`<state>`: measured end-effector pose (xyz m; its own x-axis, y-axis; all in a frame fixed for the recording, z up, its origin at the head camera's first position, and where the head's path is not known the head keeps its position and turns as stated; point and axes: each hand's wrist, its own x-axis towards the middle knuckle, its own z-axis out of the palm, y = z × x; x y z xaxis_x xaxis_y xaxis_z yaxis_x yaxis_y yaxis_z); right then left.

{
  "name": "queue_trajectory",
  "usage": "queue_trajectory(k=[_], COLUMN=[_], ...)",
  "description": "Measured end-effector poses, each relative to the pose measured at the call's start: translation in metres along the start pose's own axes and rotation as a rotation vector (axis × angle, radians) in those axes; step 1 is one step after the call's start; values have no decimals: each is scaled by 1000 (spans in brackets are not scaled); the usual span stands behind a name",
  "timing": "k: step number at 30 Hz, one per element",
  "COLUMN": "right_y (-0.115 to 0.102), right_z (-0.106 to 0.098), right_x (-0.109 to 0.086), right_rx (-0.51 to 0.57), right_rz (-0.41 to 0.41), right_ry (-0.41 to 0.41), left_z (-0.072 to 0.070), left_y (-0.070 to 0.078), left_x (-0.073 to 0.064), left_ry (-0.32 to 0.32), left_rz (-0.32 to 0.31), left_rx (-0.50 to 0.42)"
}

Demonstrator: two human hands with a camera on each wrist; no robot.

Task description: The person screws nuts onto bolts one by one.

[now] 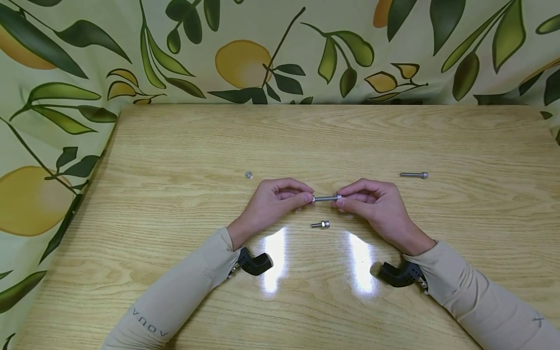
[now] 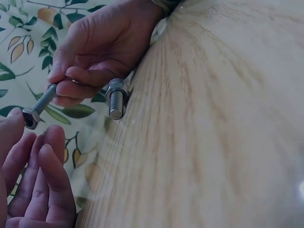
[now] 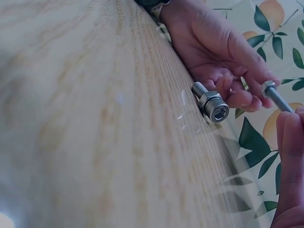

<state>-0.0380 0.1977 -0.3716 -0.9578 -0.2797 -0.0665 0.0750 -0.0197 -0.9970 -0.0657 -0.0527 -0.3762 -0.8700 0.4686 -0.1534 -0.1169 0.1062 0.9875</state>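
Both hands meet over the table around one long metal bolt (image 1: 325,198). My left hand (image 1: 280,199) pinches a hex nut (image 2: 31,118) at the bolt's left end, thumb and forefinger at its sides. The nut sits around the tip of the threaded shank (image 3: 280,99). At the other end, my right hand (image 1: 376,206) pinches the bolt by its head, which the fingers mostly hide. Just below the hands lies a shorter socket-head bolt (image 1: 321,224) with a nut (image 3: 209,99) on it, also large in both wrist views.
A loose nut (image 1: 248,175) lies behind the left hand. Another long socket-head bolt (image 1: 414,175) lies on its side behind the right hand. The wooden table (image 1: 175,146) meets a leaf-and-fruit patterned cloth (image 1: 315,53) at its back and left edges.
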Motion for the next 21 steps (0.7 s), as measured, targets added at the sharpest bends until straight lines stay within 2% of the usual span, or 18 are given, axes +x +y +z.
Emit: queue_trajectory(k=[6, 15, 21], right_y=[0, 1, 0], right_z=[0, 0, 0], right_x=[0, 0, 0], right_rx=[23, 7, 9], right_rz=[-35, -31, -37], right_ry=[-5, 9, 9], left_z=[1, 0, 2], left_y=[-1, 1, 2], left_x=[1, 0, 0], left_ry=[-28, -4, -31], left_rz=[-5, 9, 33], left_rx=[-44, -34, -5])
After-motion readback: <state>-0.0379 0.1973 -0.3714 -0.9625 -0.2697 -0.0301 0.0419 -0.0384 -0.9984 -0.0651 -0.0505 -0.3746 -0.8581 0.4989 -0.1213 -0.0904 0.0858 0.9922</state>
